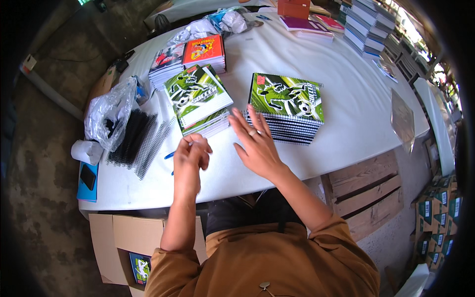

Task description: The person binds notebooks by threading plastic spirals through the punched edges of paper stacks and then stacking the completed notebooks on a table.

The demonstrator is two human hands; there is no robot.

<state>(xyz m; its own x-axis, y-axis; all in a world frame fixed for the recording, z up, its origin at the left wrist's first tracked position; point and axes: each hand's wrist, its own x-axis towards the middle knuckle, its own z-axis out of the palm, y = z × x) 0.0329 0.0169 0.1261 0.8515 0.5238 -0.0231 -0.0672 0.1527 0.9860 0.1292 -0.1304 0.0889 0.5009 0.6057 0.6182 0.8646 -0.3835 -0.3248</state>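
Observation:
My right hand (261, 151) has its fingers stretched out and apart, fingertips by the left edge of a bound stack of green soccer-cover spiral notebooks (292, 99). My left hand (193, 153) hangs over the near part of the table with fingers curled in; whatever they hold, if anything, is hidden. Just beyond it lies a second stack of green soccer-cover notebooks (195, 96), its top cover skewed and white pages showing. A blue pen (169, 155) rests beside my left hand, partly covered by it. Loose black binding coils (131, 141) and grey binding coils (154, 143) lie to the left.
The white-covered table (356, 119) carries orange volleyball-cover notebooks (204, 49), a clear plastic bag (111, 111), a paper roll (87, 152) and a phone (88, 176). Tall notebook stacks (367, 27) stand far right. Below are a cardboard box (136, 232) and a wooden pallet (366, 185).

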